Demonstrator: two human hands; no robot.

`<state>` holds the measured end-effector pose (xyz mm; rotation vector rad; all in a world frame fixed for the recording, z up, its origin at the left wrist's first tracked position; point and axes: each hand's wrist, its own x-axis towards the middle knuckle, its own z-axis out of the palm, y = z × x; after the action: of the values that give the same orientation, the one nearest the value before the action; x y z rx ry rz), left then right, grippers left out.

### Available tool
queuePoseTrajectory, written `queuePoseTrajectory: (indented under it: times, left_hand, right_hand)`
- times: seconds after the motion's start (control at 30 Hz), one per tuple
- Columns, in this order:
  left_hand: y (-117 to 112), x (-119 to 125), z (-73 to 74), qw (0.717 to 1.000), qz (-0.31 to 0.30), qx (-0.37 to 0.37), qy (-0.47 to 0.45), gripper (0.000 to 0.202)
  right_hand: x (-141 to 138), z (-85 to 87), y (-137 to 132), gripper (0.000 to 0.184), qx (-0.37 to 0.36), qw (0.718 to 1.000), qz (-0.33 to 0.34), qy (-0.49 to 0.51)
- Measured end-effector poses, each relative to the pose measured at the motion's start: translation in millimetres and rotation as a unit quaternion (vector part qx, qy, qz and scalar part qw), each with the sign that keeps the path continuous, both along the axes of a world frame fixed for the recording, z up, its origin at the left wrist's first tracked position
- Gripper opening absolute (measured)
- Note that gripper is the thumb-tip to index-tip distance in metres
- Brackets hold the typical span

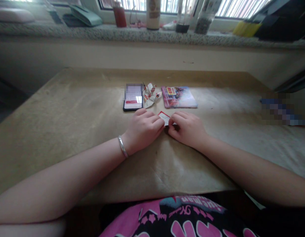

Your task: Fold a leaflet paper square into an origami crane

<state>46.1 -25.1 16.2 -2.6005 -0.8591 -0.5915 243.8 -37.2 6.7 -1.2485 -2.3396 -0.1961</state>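
A small piece of white paper with a red edge (pixel 164 117) lies between my two hands at the middle of the table. My left hand (pixel 146 126), with a silver bangle (pixel 123 146) at its wrist, has its fingers closed on the paper's left side. On the other side, my right hand (pixel 185 128) pinches the paper's right part between thumb and fingers. Much of the paper is hidden under the fingers. Just beyond my left hand lies a phone (pixel 133 101) with a lit screen. Crumpled printed paper (pixel 152 95) touches or nearly touches the phone's right side.
A colourful booklet or packet (pixel 180 97) lies beyond my right hand. At the table's right side is a blurred dark blue item (pixel 278 110). Bottles, a red container (pixel 120 14) and other things stand on the stone windowsill (pixel 132 34) behind the table (pixel 68 131).
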Motion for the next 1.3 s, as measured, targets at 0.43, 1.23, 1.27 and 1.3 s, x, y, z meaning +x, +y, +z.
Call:
queuePoseTrajectory:
  times: [0.43, 1.23, 1.27, 1.3]
  left_hand:
    - [3.9, -5.6, -0.5, 0.999, 0.003, 0.001, -0.039, 0.029]
    - [13.2, -18.8, 0.0, 0.999, 0.029, 0.002, -0.015, 0.025]
    - [13.6, -19.1, 0.2, 1.000, 0.028, 0.002, -0.014, 0.025]
    - [14.0, -19.5, 0.3, 1.000, 0.028, 0.002, -0.014, 0.025]
  right_hand:
    - [2.7, 1.2, 1.9, 0.009, -0.009, 1.000, 0.002, -0.001]
    - [21.7, -0.2, 6.7, 0.003, -0.009, 0.999, -0.034, 0.031]
    - [22.5, -0.7, 7.1, 0.002, -0.008, 0.999, -0.034, 0.032]
    - [23.3, -1.1, 7.4, 0.002, -0.007, 0.999, -0.035, 0.034]
